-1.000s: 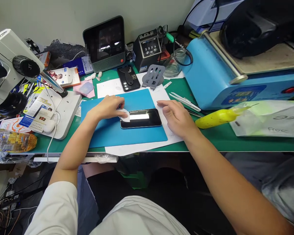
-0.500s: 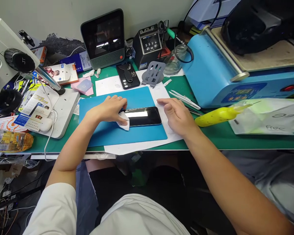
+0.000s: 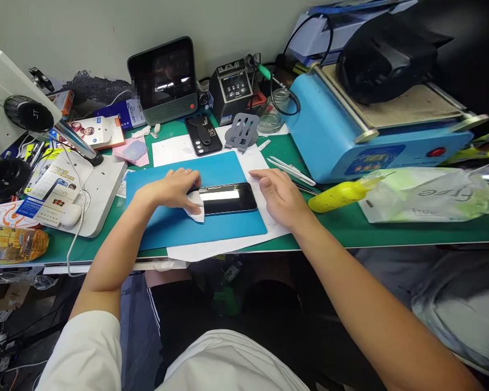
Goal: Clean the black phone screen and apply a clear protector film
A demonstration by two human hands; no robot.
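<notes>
A dark smartphone (image 3: 234, 203) lies screen up on a blue mat (image 3: 175, 236), a bright reflection across its glass. At the phone's left end, my left hand (image 3: 167, 190) is closed, pinching a folded white tissue (image 3: 196, 209) between thumb and fingers. The tissue covers that end, and the thumb presses down over it. My right hand (image 3: 283, 198) is open beside the phone's right end, apart from it. It hovers over or rests on the white paper (image 3: 201, 252) under the mat; which one I cannot tell. The index finger points left.
Behind the mat are a black phone case (image 3: 204, 136), a grey stand (image 3: 242, 132) and a soldering station (image 3: 231, 89). Tweezers (image 3: 291, 171), a yellow bottle (image 3: 338, 196) and a blue machine (image 3: 326, 127) are at right. A microscope base (image 3: 100, 198) stands left.
The camera view has shifted, so most things appear farther left and slightly lower. Both hands, the tissue and the phone keep nearly the same positions relative to each other.
</notes>
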